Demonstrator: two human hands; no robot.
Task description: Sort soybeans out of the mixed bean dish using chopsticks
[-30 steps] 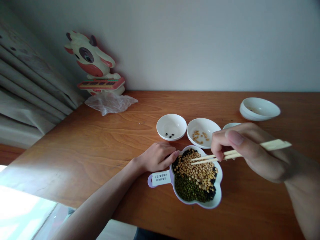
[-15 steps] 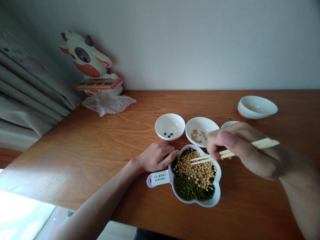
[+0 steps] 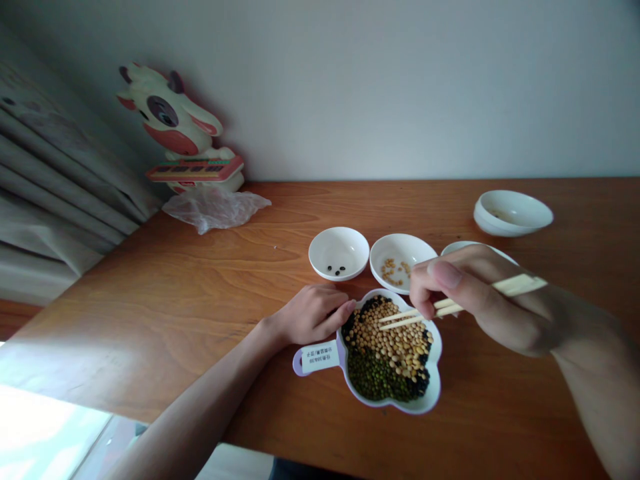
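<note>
My right hand [image 3: 475, 300] holds a pair of light wooden chopsticks [image 3: 407, 318], their tips together just above the soybeans [image 3: 395, 340]. These beans fill the upper part of a white flower-shaped dish [image 3: 437, 353]. Mung beans [image 3: 373, 377] lie in its lower part, and black beans [image 3: 423, 385] line its right edge. My left hand [image 3: 313, 315] lies on the table, its curled fingertips against the dish's left rim. A labelled handle [image 3: 319, 357] juts from the dish below that hand. I cannot see whether the chopsticks have a bean between them.
A small white bowl [image 3: 339, 252] holds several black beans, and a white dish [image 3: 400, 243] holds soybeans. A third bowl [image 3: 470, 245] is partly hidden by my right hand. Another white bowl [image 3: 513, 212] stands farther right on the wooden table [image 3: 200, 320].
The view has drifted slightly, and my right hand has moved a little left over the dish. The beans look unchanged, and my left hand stays at the rim.
</note>
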